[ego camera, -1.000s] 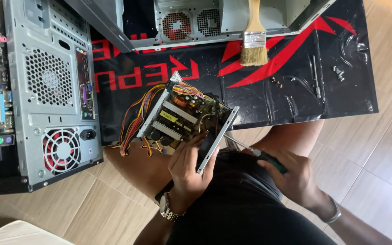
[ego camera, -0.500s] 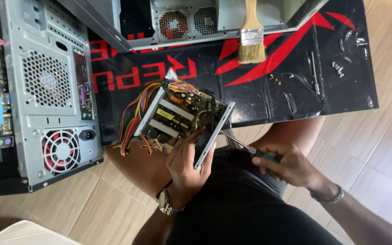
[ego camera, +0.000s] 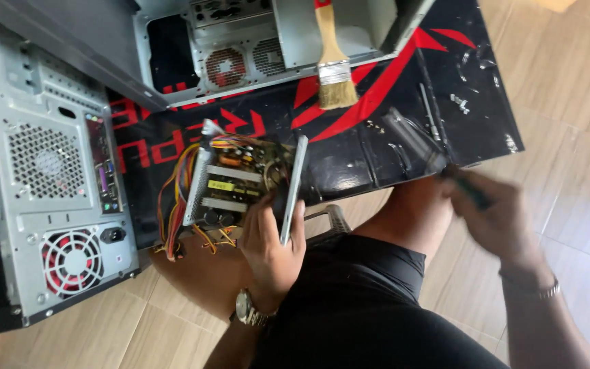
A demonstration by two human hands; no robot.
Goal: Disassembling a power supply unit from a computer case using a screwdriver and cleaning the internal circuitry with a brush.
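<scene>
Over the lap, the left hand [ego camera: 272,239] is gripping the metal edge of an opened power supply [ego camera: 240,183], fingers closed around its casing and holding it tilted above the black mat [ego camera: 377,137]. Coloured wires [ego camera: 175,205] are hanging from its left side. The right hand [ego camera: 496,215], blurred, is closing around a screwdriver [ego camera: 438,160] over the mat's near edge. A brush [ego camera: 334,68] is lying further out, beside two computer cases [ego camera: 49,191].

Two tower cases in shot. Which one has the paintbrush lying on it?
The open case at the top: the paintbrush rests across its edge, bristles over the black mat. The grey case at left has nothing on it.
</scene>
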